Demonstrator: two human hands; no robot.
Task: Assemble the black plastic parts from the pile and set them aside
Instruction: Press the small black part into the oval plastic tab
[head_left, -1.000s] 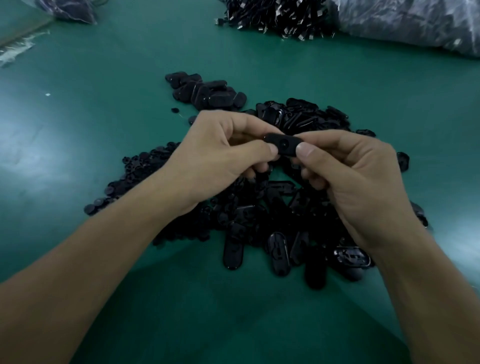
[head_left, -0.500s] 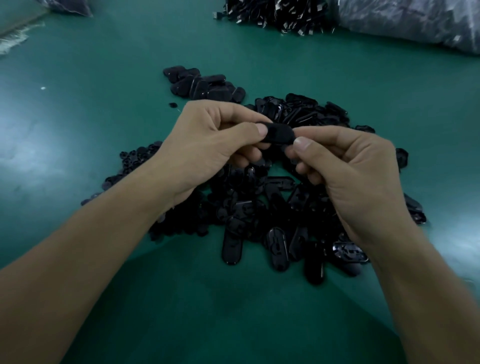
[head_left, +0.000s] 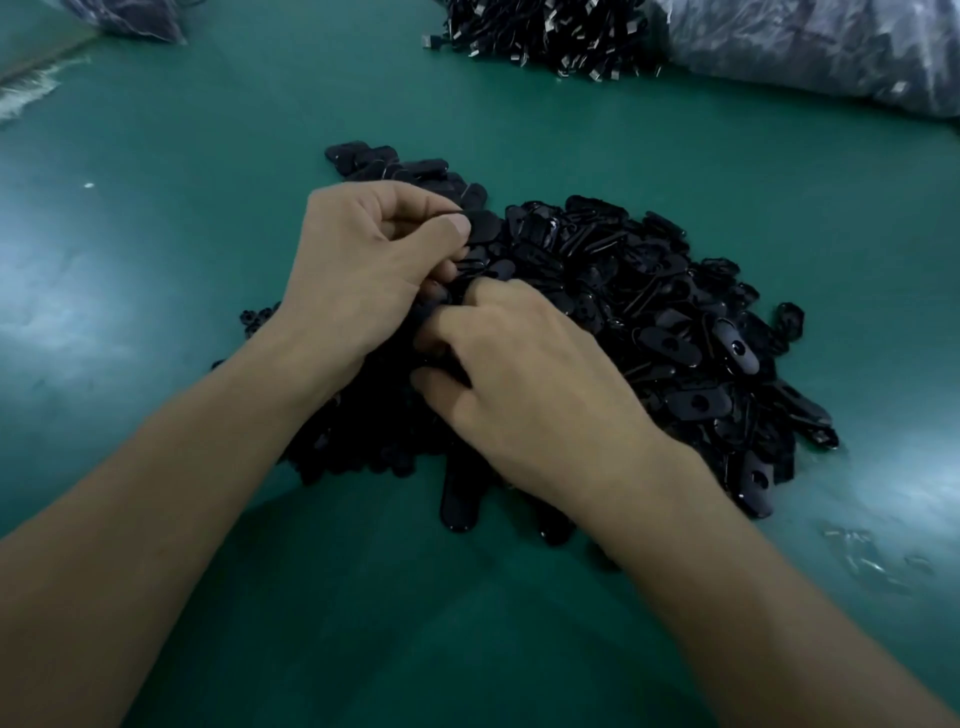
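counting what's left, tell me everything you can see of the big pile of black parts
The pile is a loose, wide heap of small glossy black plastic parts, mostly flat ovals, some with a round hole, lying jumbled on the green table. The left hand is over its left side, pinching one piece; the right hand lies on its near middle, fingers reaching into it.

I'm getting a dim, murky feed here; soft glare's pooling on the table at left, edges bending, pile losing detail.
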